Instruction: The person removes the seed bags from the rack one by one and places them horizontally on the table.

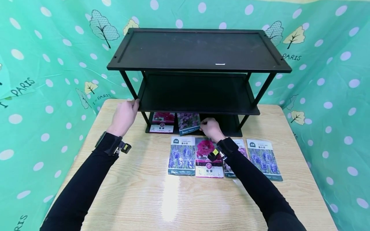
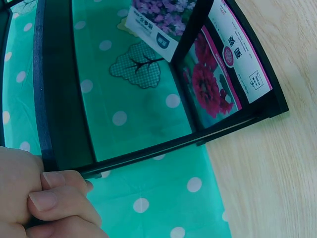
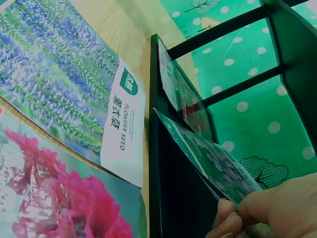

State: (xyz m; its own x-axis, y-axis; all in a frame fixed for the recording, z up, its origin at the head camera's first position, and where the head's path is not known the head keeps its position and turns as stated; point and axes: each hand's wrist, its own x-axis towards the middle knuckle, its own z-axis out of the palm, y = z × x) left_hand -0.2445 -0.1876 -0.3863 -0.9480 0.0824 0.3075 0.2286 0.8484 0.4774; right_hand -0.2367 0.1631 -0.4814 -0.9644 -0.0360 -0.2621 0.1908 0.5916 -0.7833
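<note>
My left hand (image 1: 125, 116) grips the left front corner of the middle tier of a black three-tier shelf rack (image 1: 199, 93); in the left wrist view its fingers curl at the frame. My right hand (image 1: 212, 129) pinches the edge of a seed packet (image 1: 188, 123) with purple flowers. That packet is tilted, partly inside the bottom tier, its top hidden by the middle tier in the head view. To its left, a seed packet with red flowers (image 1: 162, 122) lies on the bottom tier.
On the wooden table (image 1: 130, 192) before the rack lie a lavender-print packet (image 1: 181, 157), a pink-flower packet (image 1: 208, 170), a purple-flower packet (image 1: 241, 146) partly under my right forearm, and another lavender-print packet (image 1: 264, 160). A green dotted cloth (image 1: 57, 96) surrounds the table.
</note>
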